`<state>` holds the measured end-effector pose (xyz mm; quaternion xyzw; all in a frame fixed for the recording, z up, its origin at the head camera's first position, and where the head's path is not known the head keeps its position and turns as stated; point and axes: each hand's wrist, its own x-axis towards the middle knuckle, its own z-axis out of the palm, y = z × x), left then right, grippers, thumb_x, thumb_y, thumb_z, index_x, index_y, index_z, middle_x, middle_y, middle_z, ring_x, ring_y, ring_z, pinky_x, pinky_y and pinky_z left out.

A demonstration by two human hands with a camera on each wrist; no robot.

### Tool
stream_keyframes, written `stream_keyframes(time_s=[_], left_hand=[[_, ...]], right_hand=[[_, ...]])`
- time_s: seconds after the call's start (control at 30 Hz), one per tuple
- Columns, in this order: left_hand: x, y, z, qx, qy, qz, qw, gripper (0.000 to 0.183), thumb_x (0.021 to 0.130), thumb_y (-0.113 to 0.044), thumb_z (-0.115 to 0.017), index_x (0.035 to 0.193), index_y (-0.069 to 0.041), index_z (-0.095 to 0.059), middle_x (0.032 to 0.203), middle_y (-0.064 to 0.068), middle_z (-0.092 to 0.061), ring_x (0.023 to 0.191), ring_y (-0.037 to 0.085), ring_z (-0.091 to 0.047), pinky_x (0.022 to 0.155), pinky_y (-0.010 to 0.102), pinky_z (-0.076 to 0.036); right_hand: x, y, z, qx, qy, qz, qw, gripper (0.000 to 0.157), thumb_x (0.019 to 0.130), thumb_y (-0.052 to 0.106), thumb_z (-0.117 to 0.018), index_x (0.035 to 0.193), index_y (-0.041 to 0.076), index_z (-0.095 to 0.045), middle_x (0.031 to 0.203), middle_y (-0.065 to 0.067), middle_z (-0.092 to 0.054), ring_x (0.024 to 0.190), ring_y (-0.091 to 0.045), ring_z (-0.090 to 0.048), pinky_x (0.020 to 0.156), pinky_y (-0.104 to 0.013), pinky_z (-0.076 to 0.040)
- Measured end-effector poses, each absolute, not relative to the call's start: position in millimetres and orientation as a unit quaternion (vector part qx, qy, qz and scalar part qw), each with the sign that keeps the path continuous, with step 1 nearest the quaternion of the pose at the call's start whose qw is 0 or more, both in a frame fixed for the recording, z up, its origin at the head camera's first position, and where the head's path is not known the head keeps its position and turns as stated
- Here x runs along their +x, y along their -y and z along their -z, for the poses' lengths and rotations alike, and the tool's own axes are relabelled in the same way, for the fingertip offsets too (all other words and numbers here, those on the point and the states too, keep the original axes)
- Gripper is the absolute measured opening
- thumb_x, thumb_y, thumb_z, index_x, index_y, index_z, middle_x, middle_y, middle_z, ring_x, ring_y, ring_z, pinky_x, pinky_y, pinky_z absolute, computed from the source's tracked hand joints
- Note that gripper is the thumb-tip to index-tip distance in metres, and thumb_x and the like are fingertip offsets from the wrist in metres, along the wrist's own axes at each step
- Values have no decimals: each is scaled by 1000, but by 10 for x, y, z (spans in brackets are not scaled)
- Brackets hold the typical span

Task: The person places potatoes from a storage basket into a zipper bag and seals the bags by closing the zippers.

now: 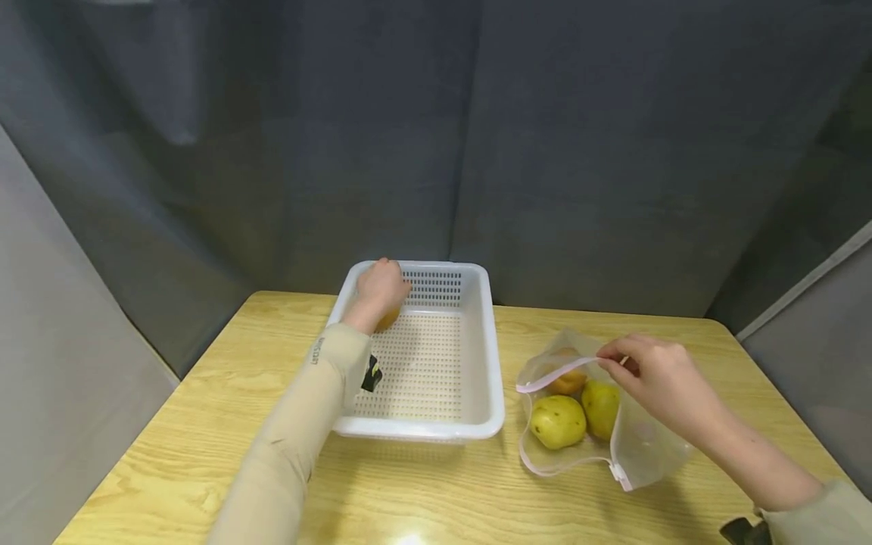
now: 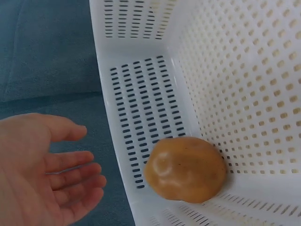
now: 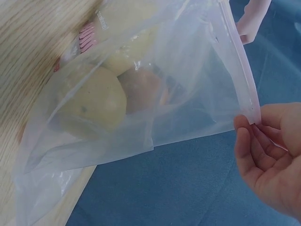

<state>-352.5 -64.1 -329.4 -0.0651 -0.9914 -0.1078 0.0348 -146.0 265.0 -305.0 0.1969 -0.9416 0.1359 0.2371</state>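
Note:
My left hand (image 1: 383, 286) is over the far left corner of a white plastic basket (image 1: 496, 378). Its fingers are loosely bent with nothing between them in the left wrist view. Below it, a brown potato (image 2: 186, 169) lies in the basket's corner, apart from the fingers. My right hand (image 1: 664, 382) pinches the rim of a translucent zip bag (image 1: 647, 446) between thumb and fingers. The bag's mouth gapes open, edged by a pink zip strip. Inside are two yellow potatoes (image 1: 559, 421) and a browner potato (image 1: 567, 378), partly behind the zip strip.
Basket and bag stand side by side on a light wooden table (image 1: 204, 446). A dark grey curtain (image 1: 579, 151) hangs just behind the table's far edge. Pale panels (image 1: 61, 341) flank the table.

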Motion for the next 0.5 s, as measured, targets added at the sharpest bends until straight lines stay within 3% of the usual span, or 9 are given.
stream_keyframes(time_s=[0.07, 0.23, 0.5], left_hand=[[-3547, 649, 3322, -68, 992, 104, 34, 37, 88, -29, -49, 114, -4, -57, 123, 13, -50, 93, 26, -57, 79, 44, -48], [-3572, 653, 3422, -70, 992, 95, 42, 38, 85, -31, -54, 106, 1, -58, 111, 15, -54, 93, 27, -56, 76, 40, -49], [-3535, 715, 3610, -57, 988, 141, 0, 48, 84, -33, -57, 112, 5, -51, 113, 19, -49, 101, 31, -50, 89, 43, -42]], right_hand=[[-1459, -2651, 3052, 198, 941, -134, 240, 10, 72, 7, -73, 79, 10, -68, 71, 4, -62, 56, -2, -51, 48, -20, -44], [-1454, -2655, 3053, 197, 941, -134, 239, 9, 72, 7, -73, 79, 10, -68, 72, 4, -62, 57, -3, -52, 49, -20, -44], [-1450, -2648, 3055, 203, 940, -131, 242, 10, 72, 8, -73, 79, 11, -67, 72, 4, -62, 57, -3, -52, 49, -20, -44]])
